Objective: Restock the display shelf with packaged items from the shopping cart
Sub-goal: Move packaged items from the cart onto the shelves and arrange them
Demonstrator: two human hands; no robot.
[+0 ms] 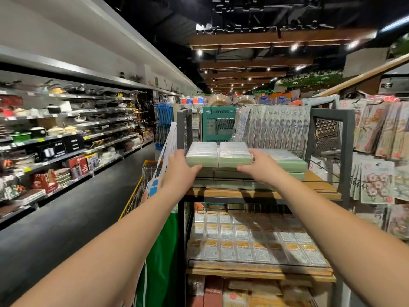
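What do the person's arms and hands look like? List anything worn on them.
Both arms are bare from the bottom edge of the picture up to the wrists: no sleeves show. The left hand and the right hand wear no gloves, and no watch, bracelet or ring can be seen. Only the backs of the hands show, with the fingertips partly hidden, so a ring on the underside cannot be ruled out.

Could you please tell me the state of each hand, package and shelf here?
Left hand: holds the left pale green wrapped pack.
Right hand: holds the right pale green wrapped pack.
Wooden top shelf: partly stocked.
Yellow wire shopping cart: parked left of the shelf.
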